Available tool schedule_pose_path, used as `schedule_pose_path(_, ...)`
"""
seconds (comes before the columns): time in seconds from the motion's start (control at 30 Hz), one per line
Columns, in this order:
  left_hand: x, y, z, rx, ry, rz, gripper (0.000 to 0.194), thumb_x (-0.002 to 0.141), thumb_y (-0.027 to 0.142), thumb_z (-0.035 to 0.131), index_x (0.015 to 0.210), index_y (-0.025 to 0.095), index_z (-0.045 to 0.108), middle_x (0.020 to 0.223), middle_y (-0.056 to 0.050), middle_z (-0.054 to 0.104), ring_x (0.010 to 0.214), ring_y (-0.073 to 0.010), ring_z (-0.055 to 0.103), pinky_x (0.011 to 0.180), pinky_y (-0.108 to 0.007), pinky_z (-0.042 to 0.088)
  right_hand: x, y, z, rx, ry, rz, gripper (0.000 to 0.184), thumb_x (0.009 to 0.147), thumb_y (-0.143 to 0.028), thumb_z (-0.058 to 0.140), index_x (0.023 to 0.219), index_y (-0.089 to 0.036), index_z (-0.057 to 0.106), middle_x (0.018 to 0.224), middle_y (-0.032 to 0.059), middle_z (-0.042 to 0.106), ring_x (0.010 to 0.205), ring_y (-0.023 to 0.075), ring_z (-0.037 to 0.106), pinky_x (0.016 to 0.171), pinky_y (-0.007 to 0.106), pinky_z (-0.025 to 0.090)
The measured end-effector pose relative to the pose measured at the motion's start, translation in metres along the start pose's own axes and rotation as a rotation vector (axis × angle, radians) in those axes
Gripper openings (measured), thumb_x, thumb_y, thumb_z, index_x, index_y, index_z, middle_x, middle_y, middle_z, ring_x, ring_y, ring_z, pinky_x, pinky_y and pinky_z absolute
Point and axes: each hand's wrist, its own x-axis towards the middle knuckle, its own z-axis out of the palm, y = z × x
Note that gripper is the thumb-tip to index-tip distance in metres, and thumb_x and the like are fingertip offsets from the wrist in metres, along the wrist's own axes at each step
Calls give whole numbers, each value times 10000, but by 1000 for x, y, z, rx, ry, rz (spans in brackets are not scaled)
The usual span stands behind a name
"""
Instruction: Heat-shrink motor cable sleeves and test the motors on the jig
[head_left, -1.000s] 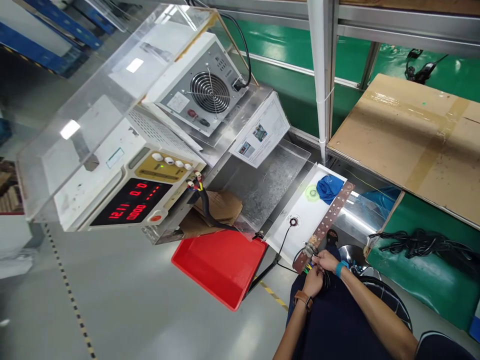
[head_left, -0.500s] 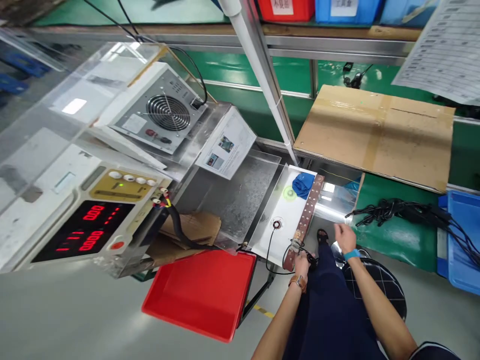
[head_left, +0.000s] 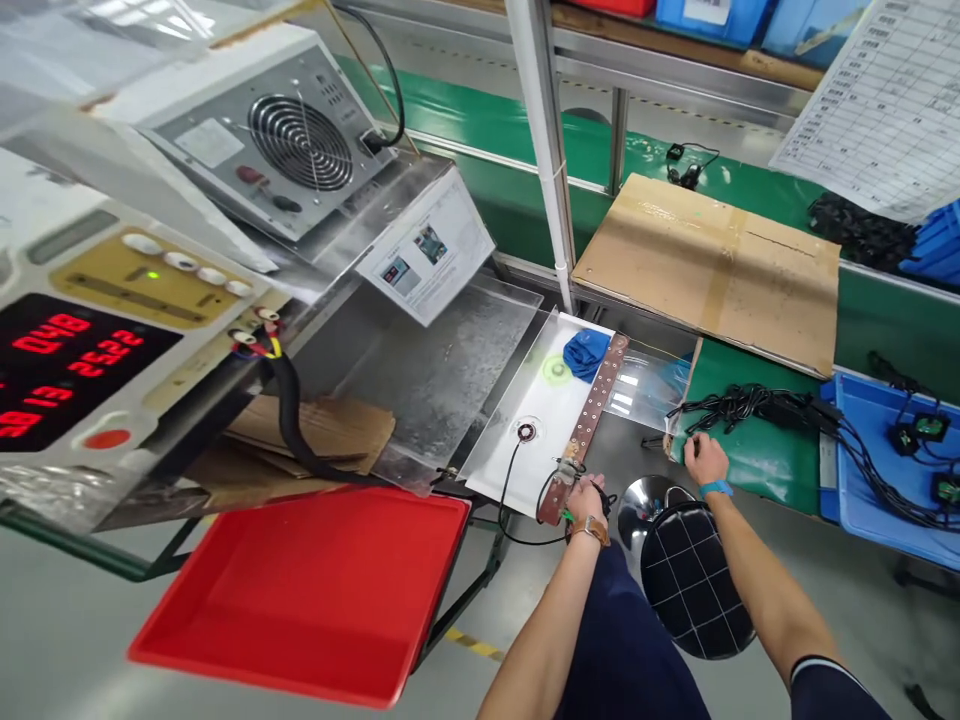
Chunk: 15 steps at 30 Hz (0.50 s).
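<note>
My left hand point(head_left: 586, 503) is closed round a black cable point(head_left: 604, 498) at the near end of a brown strip with rows of metal studs point(head_left: 598, 395). Part of what it grips is hidden by the fingers, and a bit of green shows beside them. A thin black lead point(head_left: 504, 490) loops from a small round piece point(head_left: 526, 432) on the white board point(head_left: 495, 465) to near this hand. My right hand point(head_left: 706, 460), its fingers curled together, is at the left edge of the green mat point(head_left: 757, 455), just below a bundle of black cables point(head_left: 739, 405). Its fingertips are hidden.
A meter with red digits point(head_left: 75, 360) stands at left, beside a grey power unit point(head_left: 262, 140). Below lies a red tray point(head_left: 300, 590). Blue cloth point(head_left: 586, 355) rests on the board. Cardboard point(head_left: 720, 260), a blue tray point(head_left: 892, 500) and a black stool point(head_left: 697, 580) are at right.
The view has shifted. My right hand has come to the green mat's edge by the cable bundle. My left hand stays by the brown strip. The meter's digits have changed from zeros to other values.
</note>
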Motion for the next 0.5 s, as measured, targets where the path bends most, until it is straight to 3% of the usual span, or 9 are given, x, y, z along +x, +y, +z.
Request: schedule_pose_path(0.5,-7,-2,11,7,138,47,195,909,263,520,799,163,645,726,-77,738,679,-177,717,822,-368,582,0,2,-1,-124,7,-23,379,967,-421,390,943,-166,668,846,99,624,830,214,546,770,296,375)
